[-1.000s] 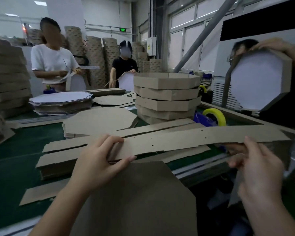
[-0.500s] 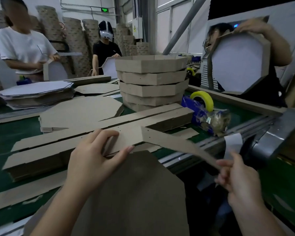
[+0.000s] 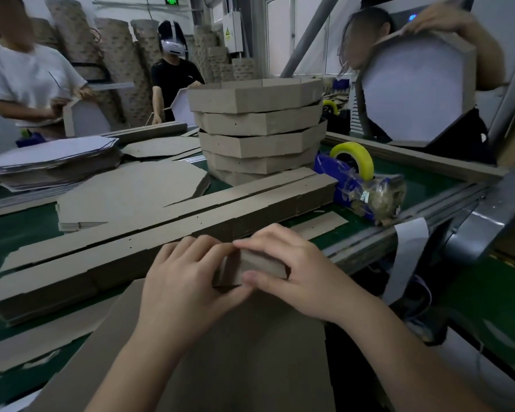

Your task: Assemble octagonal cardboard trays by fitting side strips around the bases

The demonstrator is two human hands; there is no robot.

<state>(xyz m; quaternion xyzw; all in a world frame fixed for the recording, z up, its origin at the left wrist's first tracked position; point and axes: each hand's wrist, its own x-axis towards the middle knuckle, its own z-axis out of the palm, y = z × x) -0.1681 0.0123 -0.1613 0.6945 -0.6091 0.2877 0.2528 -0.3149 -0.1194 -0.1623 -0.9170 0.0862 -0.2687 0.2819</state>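
Two hands meet close together at the near centre of the view, both clamped on one folded side strip [image 3: 260, 264] of brown cardboard. L hand [image 3: 185, 281] curls round its left end, fingers over the top & thumb underneath. R hand [image 3: 301, 272] pinches the right part, fingers on the top edge, thumb on the near face. Only a short folded length shows btwn them, its long axis running left-right; I can't tell where the rest goes.

The strip is held just above the far edge of the base [image 3: 220, 361], a big flat cardboard sheet w/ angled corners that spreads from under my hands toward me. So the base lies on the near side of the strip, w/ both hands about equally close to it. My guess: next step is to open the strip & seat it along that far edge.

Beyond, on the green table [image 3: 18, 233]: a long pile of strips [image 3: 161, 233] lying left-right, a stack of finished trays [image 3: 259, 123] far centre, a tape dispenser [image 3: 351, 176] far right.
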